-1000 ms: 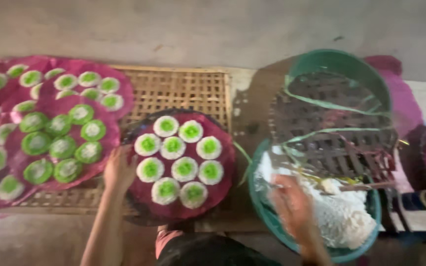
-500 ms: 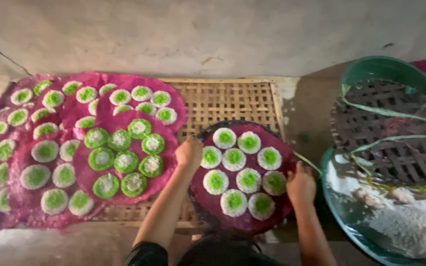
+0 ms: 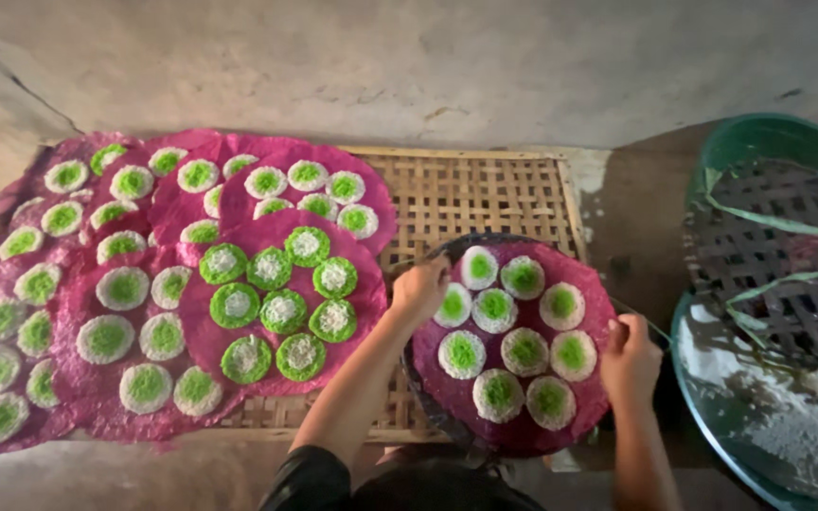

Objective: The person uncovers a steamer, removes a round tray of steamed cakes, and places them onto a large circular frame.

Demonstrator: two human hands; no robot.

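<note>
Both hands grip a round tray of cakes.
Left hand [image 3: 418, 289] and right hand [image 3: 629, 358] clasp opposite rims of the tray [image 3: 608, 402]; woven rack [image 3: 485, 199] just beyond.

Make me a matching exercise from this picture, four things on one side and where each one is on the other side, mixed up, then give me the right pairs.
Things
1. left hand
2. right hand
3. green basin
4. woven bamboo rack

Places
A. at the far right of the view, with white powder inside
B. on the right edge of the round tray of cakes
C. on the upper left edge of that round tray
D. under the pink sheets of green and white cakes, against the wall

Pairs: 1-C, 2-B, 3-A, 4-D
</note>
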